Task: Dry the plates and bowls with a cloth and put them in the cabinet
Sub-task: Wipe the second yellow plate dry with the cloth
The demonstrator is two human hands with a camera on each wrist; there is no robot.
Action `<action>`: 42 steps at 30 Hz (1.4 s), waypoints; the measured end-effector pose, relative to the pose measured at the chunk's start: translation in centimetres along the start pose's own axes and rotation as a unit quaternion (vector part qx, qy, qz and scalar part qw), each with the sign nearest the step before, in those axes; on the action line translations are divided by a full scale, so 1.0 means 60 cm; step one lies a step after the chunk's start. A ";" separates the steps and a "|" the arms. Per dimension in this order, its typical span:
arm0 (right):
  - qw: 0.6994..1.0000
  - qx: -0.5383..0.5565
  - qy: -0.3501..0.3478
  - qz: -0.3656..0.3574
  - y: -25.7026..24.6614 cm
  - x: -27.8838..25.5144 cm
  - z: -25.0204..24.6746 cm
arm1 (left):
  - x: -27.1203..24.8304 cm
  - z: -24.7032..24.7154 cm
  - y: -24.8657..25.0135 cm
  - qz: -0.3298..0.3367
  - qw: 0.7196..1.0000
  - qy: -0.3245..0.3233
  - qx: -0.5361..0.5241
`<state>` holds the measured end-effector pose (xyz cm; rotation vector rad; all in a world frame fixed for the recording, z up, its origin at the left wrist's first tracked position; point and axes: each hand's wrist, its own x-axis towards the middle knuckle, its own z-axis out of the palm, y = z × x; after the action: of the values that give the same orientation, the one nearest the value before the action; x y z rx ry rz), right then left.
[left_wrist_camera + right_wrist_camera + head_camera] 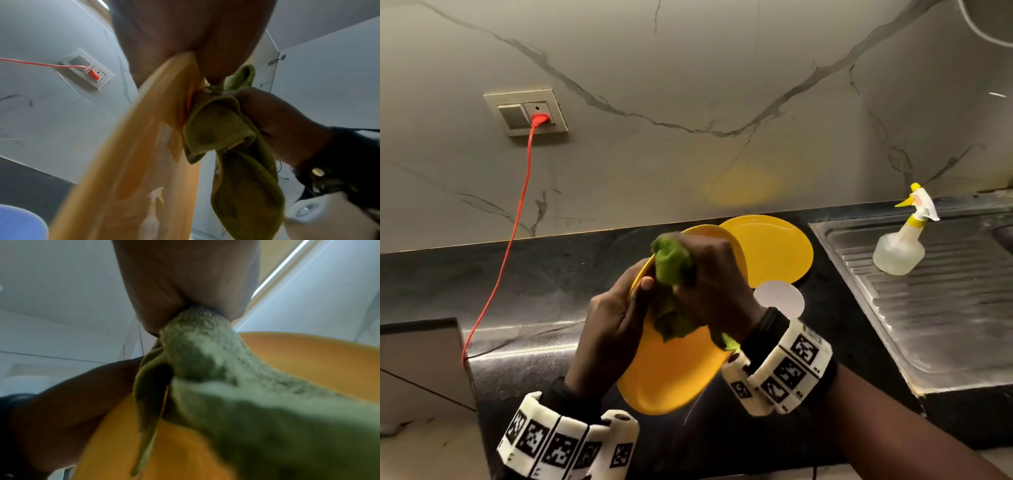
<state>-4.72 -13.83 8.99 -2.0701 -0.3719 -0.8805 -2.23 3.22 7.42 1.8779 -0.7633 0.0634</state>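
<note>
A yellow plate (671, 370) is held tilted above the black counter, and my left hand (613, 322) grips its left rim, thumb on the upper face. My right hand (709, 270) clutches a bunched green cloth (671, 263) and presses it against the plate's upper part. In the left wrist view the plate (131, 162) runs edge-on with the cloth (236, 162) hanging beside it. The right wrist view shows the cloth (205, 361) squeezed in my fist over the plate (308, 356). A second yellow plate (774, 250) lies flat on the counter behind.
A steel sink drainboard (928, 291) lies to the right, with a spray bottle (900, 243) standing on it. A red cable (517, 219) runs from a wall socket (527, 111) down to the counter edge. A white round object (780, 298) lies near my right wrist.
</note>
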 end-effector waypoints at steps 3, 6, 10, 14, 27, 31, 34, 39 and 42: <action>0.999 0.008 -0.031 -0.009 -0.012 -0.007 0.009 | 0.002 0.002 -0.002 0.006 1.000 0.017 -0.006; 0.997 0.037 0.017 0.059 0.005 0.007 -0.007 | -0.004 -0.003 -0.008 -0.002 0.999 0.041 0.007; 0.967 -0.044 0.110 0.224 0.060 0.026 -0.042 | -0.011 -0.006 -0.011 0.014 0.997 0.071 0.030; 0.961 -0.081 0.133 0.229 0.081 0.012 -0.047 | -0.010 -0.005 -0.002 0.043 0.996 0.070 0.040; 0.999 0.017 -0.028 0.007 0.000 -0.003 0.014 | 0.007 0.001 -0.004 0.041 0.999 0.029 0.021; 0.991 -0.037 0.071 0.107 0.029 0.024 -0.029 | -0.004 -0.005 -0.011 0.037 0.996 0.074 0.039; 0.961 -0.075 0.087 0.253 0.090 0.025 -0.062 | -0.012 -0.013 -0.010 0.062 0.991 0.102 0.053; 0.939 -0.019 0.096 0.331 0.124 -0.008 -0.075 | -0.005 -0.021 -0.010 0.063 0.988 0.133 0.049; 0.927 0.060 0.152 0.339 0.108 -0.014 -0.091 | 0.004 -0.024 -0.016 0.020 0.987 0.156 0.024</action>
<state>-4.29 -22.07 6.82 -1.7232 0.4320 -0.7031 -1.12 4.54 7.36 1.8403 -0.5863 0.3959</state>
